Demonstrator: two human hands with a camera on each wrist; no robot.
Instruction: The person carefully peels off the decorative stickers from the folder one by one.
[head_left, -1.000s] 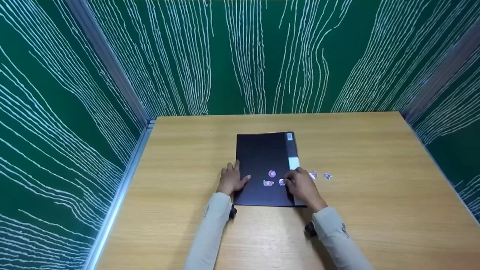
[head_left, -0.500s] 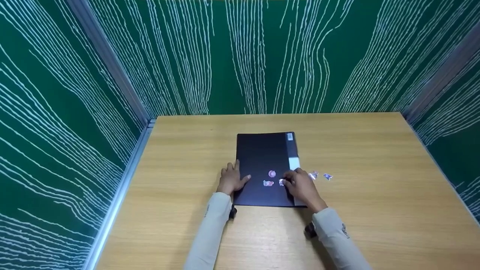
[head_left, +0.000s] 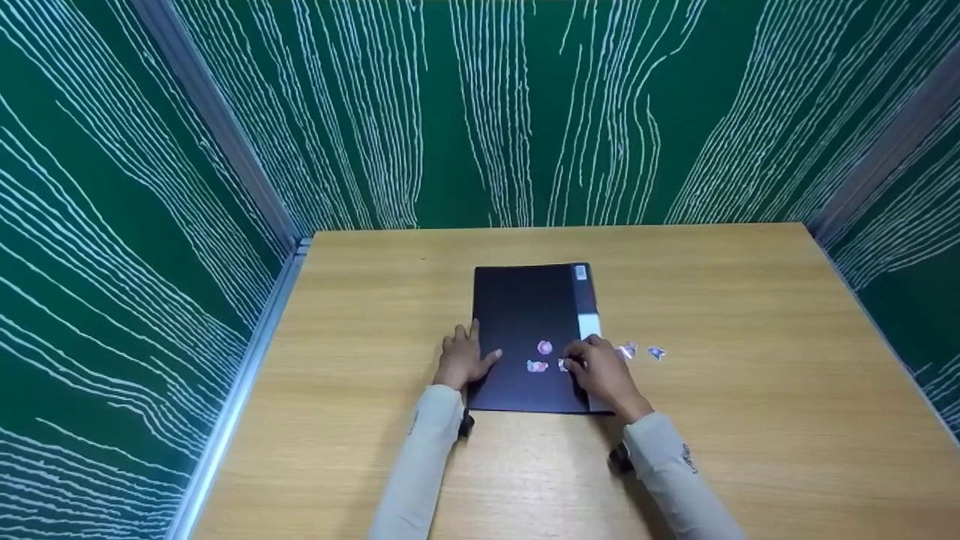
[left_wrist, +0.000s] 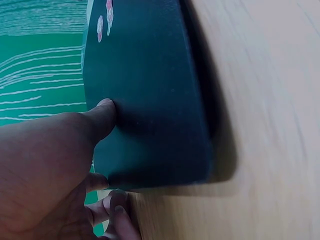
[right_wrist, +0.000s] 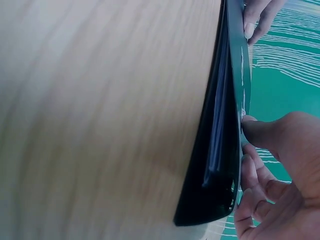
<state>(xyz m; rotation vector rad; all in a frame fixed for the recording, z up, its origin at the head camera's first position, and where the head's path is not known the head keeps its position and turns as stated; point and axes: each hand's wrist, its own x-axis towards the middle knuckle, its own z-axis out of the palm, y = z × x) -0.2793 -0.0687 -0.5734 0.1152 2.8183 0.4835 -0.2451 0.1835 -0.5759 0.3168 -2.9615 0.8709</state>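
Note:
A black file folder (head_left: 521, 300) lies flat on the table with a pale label and a barcode sticker along its right side. My left hand (head_left: 461, 360) rests on its left edge, thumb (left_wrist: 104, 112) on the cover and the other fingers spread past the edge. A round pink sticker (head_left: 544, 347) and a wider pinkish sticker (head_left: 537, 366) lie on the cover's lower half. My right hand (head_left: 604, 373) pinches a small sticker (head_left: 562, 364) at the cover, its fingers curled and hiding part of it. In the right wrist view the thumb tip (right_wrist: 248, 120) meets the cover.
Two more small stickers lie on the wooden table (head_left: 750, 337) right of the folder: one (head_left: 628, 349) close by my right hand, another (head_left: 656, 352) farther right. Green panels (head_left: 480, 112) with white wavy lines enclose the table at the back and sides.
My right hand's fingertips have shifted slightly left, covering more of the small sticker. My left hand and the folder have stayed in place.

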